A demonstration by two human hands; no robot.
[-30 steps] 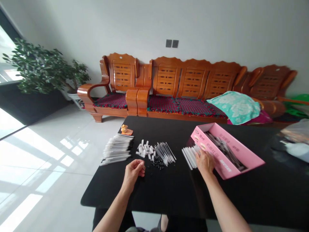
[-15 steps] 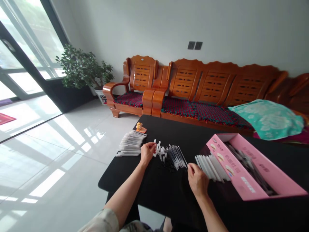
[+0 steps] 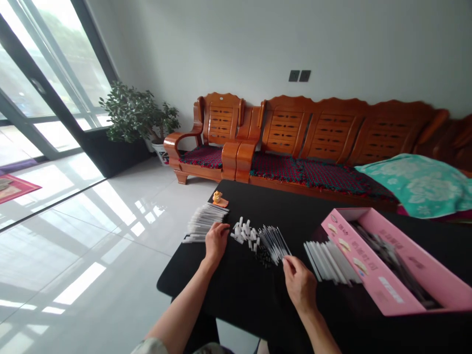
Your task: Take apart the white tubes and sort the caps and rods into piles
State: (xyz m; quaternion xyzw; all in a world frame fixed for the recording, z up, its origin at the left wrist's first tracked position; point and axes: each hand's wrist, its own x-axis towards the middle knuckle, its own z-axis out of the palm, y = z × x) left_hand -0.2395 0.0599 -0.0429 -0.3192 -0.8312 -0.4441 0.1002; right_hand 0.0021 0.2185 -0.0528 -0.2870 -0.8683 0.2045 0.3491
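My left hand [image 3: 216, 242] is closed, fingertips together, beside the right ends of a row of white translucent pen barrels [image 3: 201, 223]. What it pinches, if anything, is too small to make out. My right hand [image 3: 300, 282] pinches the near end of a thin pen refill at the right edge of a fanned bundle of pen refills [image 3: 272, 242]. Between the hands lie a heap of short white caps [image 3: 244, 232] and a scatter of small black plugs [image 3: 264, 256]. Right of the refills, more whitish barrels [image 3: 330, 263] lie in a row against the pink box.
An open pink box [image 3: 372, 275] with dark strips inside stands at the right of the black table [image 3: 250, 300]. A small orange figurine [image 3: 218, 198] sits at the far left corner. Beyond are a wooden sofa [image 3: 287, 128], a turquoise cloth [image 3: 416, 184] and a potted plant [image 3: 136, 118].
My left hand has moved left, away from the white caps to the barrels' ends. My right hand stays at the refills' near end, slightly closer to them. The view has shifted a little.
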